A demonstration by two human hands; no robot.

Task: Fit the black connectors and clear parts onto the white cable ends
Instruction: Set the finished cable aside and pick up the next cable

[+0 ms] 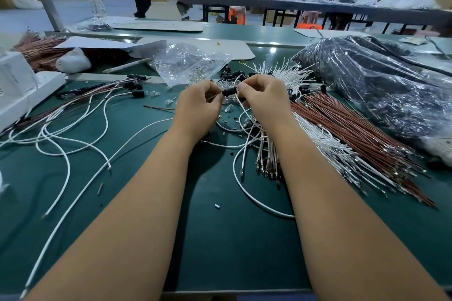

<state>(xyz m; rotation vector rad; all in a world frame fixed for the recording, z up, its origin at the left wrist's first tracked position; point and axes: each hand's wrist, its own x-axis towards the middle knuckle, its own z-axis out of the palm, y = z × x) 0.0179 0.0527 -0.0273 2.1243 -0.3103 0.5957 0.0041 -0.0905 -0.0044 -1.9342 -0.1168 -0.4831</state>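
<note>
A black connector (pixel 229 92) hangs between my two hands above the green table (pixel 220 239). My left hand (pixel 199 106) pinches its left end, where a thin wire comes out. My right hand (pixel 265 98) pinches its right end, with a white cable (pixel 241 107) curving down from there. Loose clear parts (pixel 226 108) and more black connectors (pixel 232 74) lie just behind and under my hands. A bundle of white cables (pixel 318 137) lies to the right. Several fitted cables (pixel 102 95) lie at the left.
A clear bag of parts (pixel 188 61) sits behind my hands. A big dark plastic bag (pixel 381 83) fills the right side, with brown wires (pixel 354 139) beside it. A white box (pixel 17 85) stands at the left edge. Loose white cables (pixel 73 149) sprawl across the left.
</note>
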